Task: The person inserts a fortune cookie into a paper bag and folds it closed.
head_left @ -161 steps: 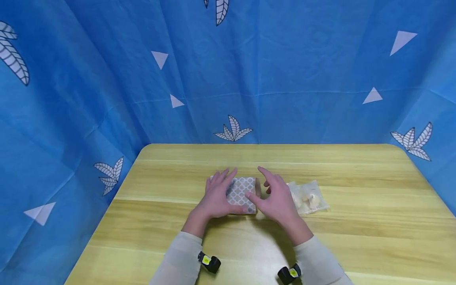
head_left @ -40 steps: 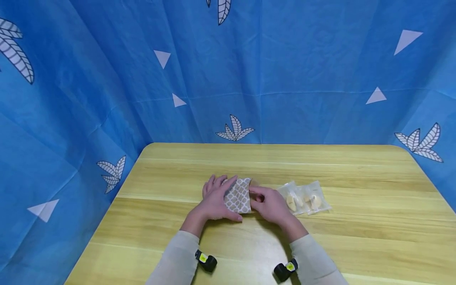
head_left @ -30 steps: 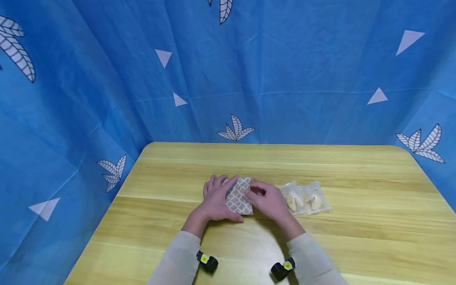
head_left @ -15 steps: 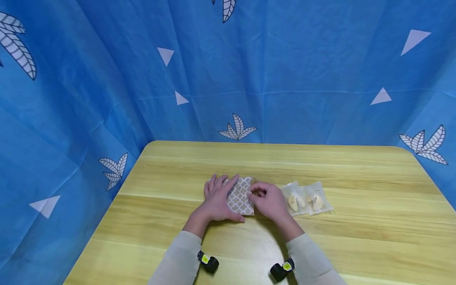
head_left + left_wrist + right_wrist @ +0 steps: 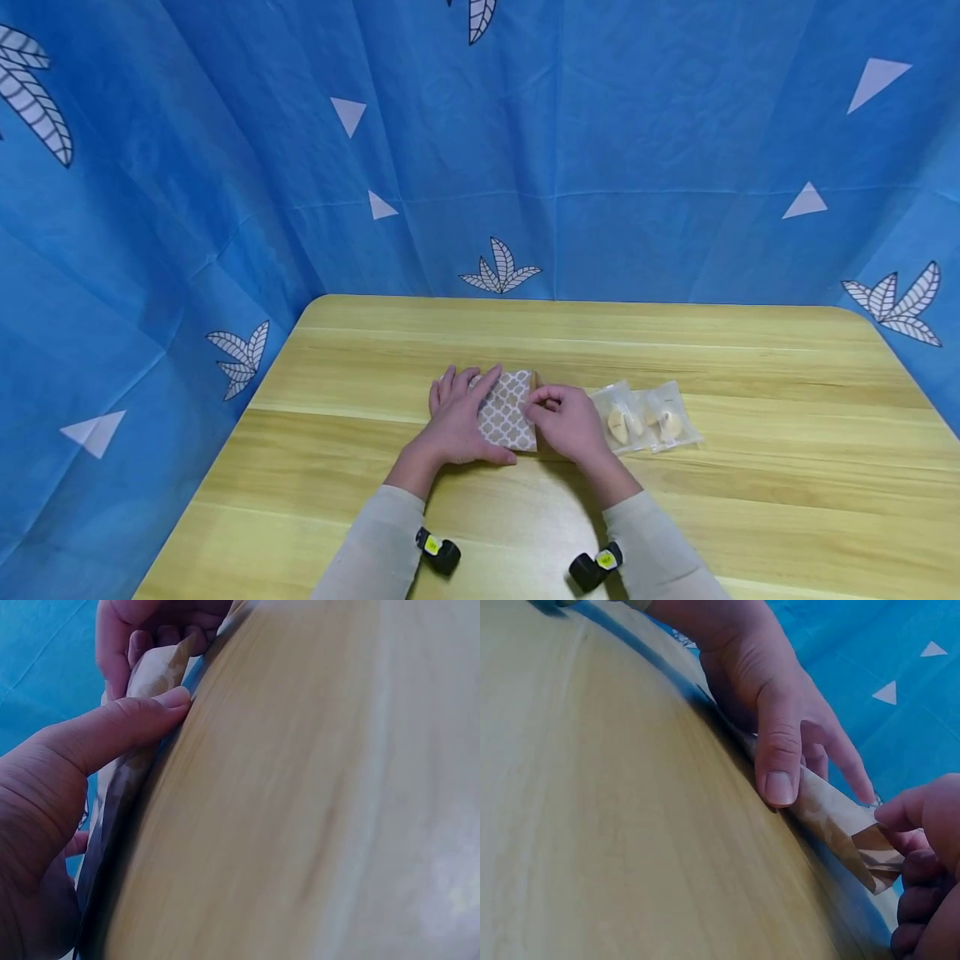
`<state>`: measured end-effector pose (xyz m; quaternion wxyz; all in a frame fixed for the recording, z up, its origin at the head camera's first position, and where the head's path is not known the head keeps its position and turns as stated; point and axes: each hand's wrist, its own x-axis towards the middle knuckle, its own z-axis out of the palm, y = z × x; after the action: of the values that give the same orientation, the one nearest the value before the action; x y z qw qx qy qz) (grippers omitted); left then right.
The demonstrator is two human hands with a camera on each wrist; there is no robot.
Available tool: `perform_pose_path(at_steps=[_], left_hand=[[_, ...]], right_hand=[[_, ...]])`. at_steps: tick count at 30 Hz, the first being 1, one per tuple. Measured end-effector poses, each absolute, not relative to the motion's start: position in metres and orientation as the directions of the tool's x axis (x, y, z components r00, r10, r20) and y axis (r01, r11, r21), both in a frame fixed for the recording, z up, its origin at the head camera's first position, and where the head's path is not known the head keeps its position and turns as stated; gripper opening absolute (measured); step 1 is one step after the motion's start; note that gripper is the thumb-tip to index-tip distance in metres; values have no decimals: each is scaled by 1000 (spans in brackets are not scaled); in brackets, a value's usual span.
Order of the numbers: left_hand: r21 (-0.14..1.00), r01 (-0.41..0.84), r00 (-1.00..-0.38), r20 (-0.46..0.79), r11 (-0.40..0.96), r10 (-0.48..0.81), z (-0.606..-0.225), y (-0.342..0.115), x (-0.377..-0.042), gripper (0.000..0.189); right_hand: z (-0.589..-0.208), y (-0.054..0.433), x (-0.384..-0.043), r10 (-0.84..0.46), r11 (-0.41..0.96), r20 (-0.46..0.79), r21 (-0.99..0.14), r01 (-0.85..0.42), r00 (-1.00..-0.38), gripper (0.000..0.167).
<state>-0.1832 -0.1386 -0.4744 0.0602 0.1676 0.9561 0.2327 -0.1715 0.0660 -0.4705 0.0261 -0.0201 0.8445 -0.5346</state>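
A small paper bag [image 5: 506, 412] with a white-and-tan lattice print lies flat on the table, its mouth toward the right. My left hand [image 5: 453, 425] rests across its left part with the fingers spread, and the thumb lies along the near edge. At the mouth, my right hand [image 5: 566, 421] pinches the rim between thumb and forefinger, the other fingers curled. The right wrist view shows the bag's brown mouth [image 5: 874, 851] standing partly open beside my right fingers [image 5: 911, 810]. What is inside the bag is hidden.
Clear packets [image 5: 670, 421] with pale, folded cookie-like pieces lie overlapping just right of my right hand. The wooden table [image 5: 750, 500] ends at a blue curtain [image 5: 637, 150] behind. Each sleeve carries a black wrist camera [image 5: 438, 552].
My right hand, earlier apart from the bag with fingers spread, came to its mouth and now pinches the rim. My left hand stays on the bag. The last half second shows almost no motion.
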Motion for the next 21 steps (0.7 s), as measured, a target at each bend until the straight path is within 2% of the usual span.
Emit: perform_pose_path(at_steps=[7,12,17,21], left_hand=[[446,297,-939,-23,844,342,-477,-138,-183,126],[480,297,-938,-14,825,346,-476,-138,-183,124],[528,316,-934,26,788,357,-475,-139,-184,124],[543,323,-931,33,775,364,-474,-140,-184,124]], right_hand=[[-468,69,-173,-80,260,-103,-962,79,-992,6],[-462,72,-174,-127,185,-118,-978,94,-985,12],[-459,76,-173,-175,152,-90,-986,64,-980,26],[-463,80,-173,-249,189,-8,-981,-40,-969,31]])
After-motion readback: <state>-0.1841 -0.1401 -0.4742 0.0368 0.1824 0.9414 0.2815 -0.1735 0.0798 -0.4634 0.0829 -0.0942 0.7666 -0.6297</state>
